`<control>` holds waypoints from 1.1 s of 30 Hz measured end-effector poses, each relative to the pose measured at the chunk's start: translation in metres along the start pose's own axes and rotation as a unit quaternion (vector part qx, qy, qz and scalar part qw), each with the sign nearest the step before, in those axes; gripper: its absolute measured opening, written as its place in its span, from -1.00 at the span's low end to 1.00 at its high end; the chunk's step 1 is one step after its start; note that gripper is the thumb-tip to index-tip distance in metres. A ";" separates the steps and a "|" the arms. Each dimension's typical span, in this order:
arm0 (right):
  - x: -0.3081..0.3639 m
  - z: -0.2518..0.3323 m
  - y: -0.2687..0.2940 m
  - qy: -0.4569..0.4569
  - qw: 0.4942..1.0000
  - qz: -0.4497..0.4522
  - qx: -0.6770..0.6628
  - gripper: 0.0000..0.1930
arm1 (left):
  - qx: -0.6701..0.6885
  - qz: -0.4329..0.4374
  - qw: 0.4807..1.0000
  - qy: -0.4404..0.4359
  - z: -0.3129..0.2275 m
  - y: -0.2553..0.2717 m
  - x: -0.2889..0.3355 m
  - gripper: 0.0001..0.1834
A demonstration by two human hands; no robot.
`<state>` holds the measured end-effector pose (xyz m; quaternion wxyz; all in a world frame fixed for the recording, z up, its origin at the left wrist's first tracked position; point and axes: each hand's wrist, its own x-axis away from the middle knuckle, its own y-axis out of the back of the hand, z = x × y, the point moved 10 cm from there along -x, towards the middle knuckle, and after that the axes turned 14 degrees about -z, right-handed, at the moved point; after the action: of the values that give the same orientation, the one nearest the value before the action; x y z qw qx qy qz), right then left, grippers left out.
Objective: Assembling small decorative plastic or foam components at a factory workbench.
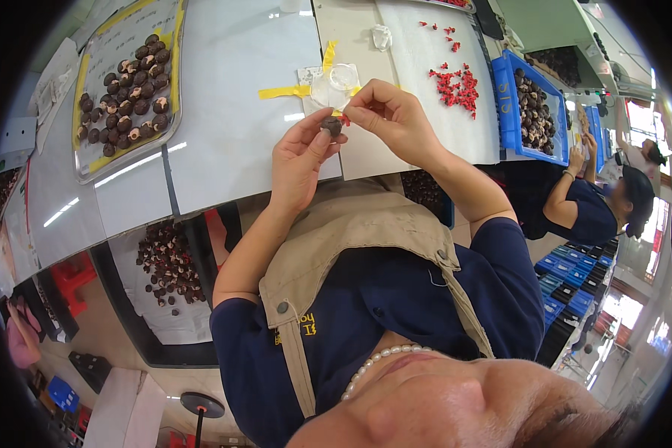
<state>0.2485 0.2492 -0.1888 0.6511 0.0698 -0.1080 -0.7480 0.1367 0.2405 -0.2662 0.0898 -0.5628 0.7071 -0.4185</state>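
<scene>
My left hand pinches a small dark brown ball between thumb and fingertips, above the table's near edge. Right beside it, my right hand has its thumb and forefinger pressed together. A bit of red shows between the ball and those fingertips; whether they hold it I cannot tell. Just beyond both hands, a small clear dish is fixed to the table with yellow tape. Many small red pieces with dark parts lie loose on white paper to the right.
At the left stands a metal tray of brown balls, some with pale patches. A blue crate of similar balls is at the right. Crumpled tissue lies farther back. Below the table is a black bin; a co-worker sits right.
</scene>
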 end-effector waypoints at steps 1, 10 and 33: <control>0.000 -0.003 -0.001 -0.008 1.000 0.003 0.003 -0.90 | -0.004 0.003 1.000 -0.006 -0.001 -0.001 0.000 -0.63; 0.001 -0.010 -0.004 0.007 1.000 0.003 0.030 -0.87 | -0.017 0.004 1.000 -0.026 -0.002 0.000 0.000 -0.62; 0.010 -0.008 -0.003 0.053 0.990 -0.027 0.127 -0.87 | -0.098 -0.033 0.985 -0.135 -0.005 0.002 0.008 -0.65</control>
<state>0.2462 0.2387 -0.1969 0.6210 0.1939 -0.1656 -0.7412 0.1295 0.2361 -0.2615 0.1148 -0.6433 0.7073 -0.2698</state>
